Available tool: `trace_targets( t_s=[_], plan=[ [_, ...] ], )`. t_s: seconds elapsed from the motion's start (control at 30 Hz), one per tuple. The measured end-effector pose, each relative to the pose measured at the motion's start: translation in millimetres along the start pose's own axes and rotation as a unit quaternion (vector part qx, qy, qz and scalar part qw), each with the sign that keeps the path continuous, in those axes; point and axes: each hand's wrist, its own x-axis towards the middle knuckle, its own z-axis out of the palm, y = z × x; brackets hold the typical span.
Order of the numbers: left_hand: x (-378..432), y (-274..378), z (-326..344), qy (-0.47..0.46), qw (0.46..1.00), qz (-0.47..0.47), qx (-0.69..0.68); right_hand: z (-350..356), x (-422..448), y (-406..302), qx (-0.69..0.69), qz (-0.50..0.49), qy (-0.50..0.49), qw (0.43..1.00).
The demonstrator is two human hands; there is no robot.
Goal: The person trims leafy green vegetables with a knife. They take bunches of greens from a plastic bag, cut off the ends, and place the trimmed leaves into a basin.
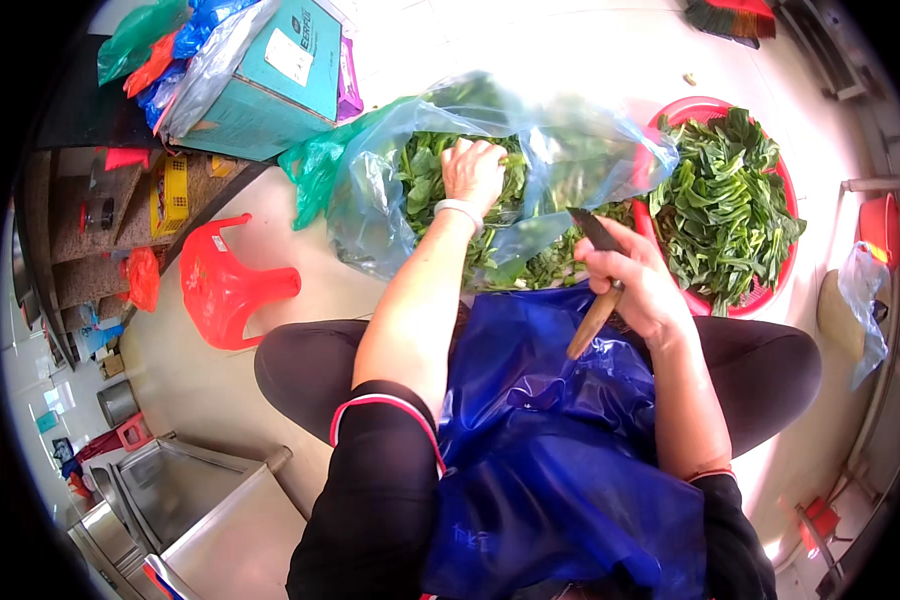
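Note:
My left hand (474, 174) reaches into a clear bluish plastic bag (371, 195) of leafy greens (420, 169). Its fingers curl around some of the greens, and a pale stem end pokes out beside them; the fingertips are hidden among the leaves. In my right hand (634, 281) is a knife (596, 319) with a wooden handle and a dark blade, which points up and away from me over the bag's near edge. A red plastic basket (791, 202), heaped with loose leafy greens (720, 206), stands on the floor to the right of the bag.
Cut greens (547, 266) lie along the bag's near side, by my blue apron (555, 450). To the left are a red plastic stool (229, 281), a teal carton (270, 97) and shelves (82, 225). A metal cabinet (217, 495) stands at lower left, a broom (731, 19) at upper right.

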Motion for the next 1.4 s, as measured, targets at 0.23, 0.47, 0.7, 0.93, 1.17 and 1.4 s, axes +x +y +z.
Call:
trace_targets(
  t_s=[0.23, 0.47, 0.7, 0.93, 1.17, 1.4],
  plan=[
    [5.3, -0.1, -62.4, 0.006, 0.986, -0.045, -0.159, 2.7, -4.6, 26.6, 0.328, -0.003, 0.006, 0.945],
    [-22.3, 5.0, -70.8, -0.026, 0.995, 0.094, 0.017, 3.2, -3.8, 33.4, 0.287, -0.034, -0.014, 0.957],
    [-54.9, 40.7, 19.4, -0.116, 0.953, 0.218, 0.177, -9.5, -4.8, 32.6, 0.262, -0.03, 0.109, 0.958],
    [-36.0, 30.0, 15.2, -0.134, 0.91, 0.216, 0.326, -31.3, -3.2, 38.9, 0.238, -0.03, 0.163, 0.957],
    [-33.1, 28.8, -7.7, -0.06, 0.976, 0.145, 0.152, -20.8, 9.2, 44.2, 0.224, -0.047, 0.136, 0.964],
    [-33.1, 58.8, -80.9, -0.063, 0.933, -0.057, -0.35, -12.7, -2.4, 41.1, 0.025, -0.09, 0.018, 0.996]
  ],
)
